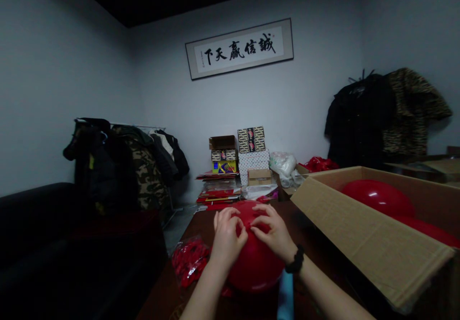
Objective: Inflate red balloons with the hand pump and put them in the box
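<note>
Sitting beneath left hand (227, 230) and right hand (275, 230): red balloon (256, 266).

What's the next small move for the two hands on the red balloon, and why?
I'd probably give a light tug where the fingers pinch, before letting go: the left hand and right hand meet with closed fingertips at one small spot on the inflated red balloon, and whether it's tied there is too small to tell.

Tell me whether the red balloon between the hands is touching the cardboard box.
Apart: the head view shows the right forearm and dark tabletop between the red balloon and the cardboard box.
</note>
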### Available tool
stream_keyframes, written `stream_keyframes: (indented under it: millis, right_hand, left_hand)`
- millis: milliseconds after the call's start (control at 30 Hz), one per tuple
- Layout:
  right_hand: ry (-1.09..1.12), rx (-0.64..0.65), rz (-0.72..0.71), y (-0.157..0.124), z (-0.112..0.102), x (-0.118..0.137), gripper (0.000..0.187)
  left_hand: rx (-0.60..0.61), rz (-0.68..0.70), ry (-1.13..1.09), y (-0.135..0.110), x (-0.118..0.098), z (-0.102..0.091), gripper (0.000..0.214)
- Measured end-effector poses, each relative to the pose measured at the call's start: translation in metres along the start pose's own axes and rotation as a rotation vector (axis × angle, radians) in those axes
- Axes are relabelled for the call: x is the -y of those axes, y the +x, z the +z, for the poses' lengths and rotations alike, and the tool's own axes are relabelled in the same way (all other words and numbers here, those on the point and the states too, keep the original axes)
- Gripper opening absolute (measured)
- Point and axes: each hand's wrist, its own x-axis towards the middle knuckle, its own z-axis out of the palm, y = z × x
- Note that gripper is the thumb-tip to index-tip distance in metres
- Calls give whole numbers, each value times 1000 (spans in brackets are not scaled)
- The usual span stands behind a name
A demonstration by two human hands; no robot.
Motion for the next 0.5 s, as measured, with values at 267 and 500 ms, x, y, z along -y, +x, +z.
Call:
stream_keyframes:
  millis: [267,500]
  right_hand:
    - [169,38,22,-4,-1,0,7]
    - [180,-41,16,-1,4,-1,4]
  left_hand:
    - [-12,-67,-122,2,0,-3,11]
    - [54,-51,-223,-1,-3,-2,11]
